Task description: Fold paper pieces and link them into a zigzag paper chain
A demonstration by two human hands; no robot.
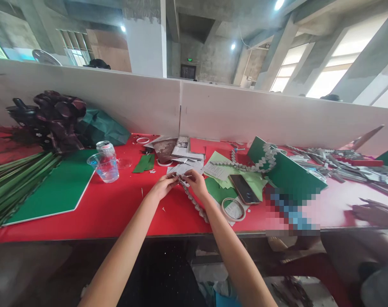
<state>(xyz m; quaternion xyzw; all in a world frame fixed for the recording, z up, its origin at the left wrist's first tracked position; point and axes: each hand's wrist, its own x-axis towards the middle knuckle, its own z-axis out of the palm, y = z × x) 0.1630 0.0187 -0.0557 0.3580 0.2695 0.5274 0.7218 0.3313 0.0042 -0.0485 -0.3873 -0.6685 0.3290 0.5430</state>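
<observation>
A grey-white zigzag chain of folded strips (193, 200) trails down over the red tabletop (117, 217) toward its front edge. Its upper end is pinched between the fingertips of my left hand (164, 186) and my right hand (196, 183), which almost meet. Both hands are closed, and the fine detail at the fingertips is too small to make out. Right of my right hand lie a dark phone (244, 189) and a roll of tape (223, 209). A similar, longer chain (268, 158) drapes over a green board (296, 177).
To the left, a plastic cup (108, 171) stands by a can (106, 147) and a green sheet (62, 194) with long green strips (21, 179). Papers (181, 149) lie behind my hands. Far right are grey strips (344, 170) and another person's hand (369, 213). A white partition (133, 94) stands behind.
</observation>
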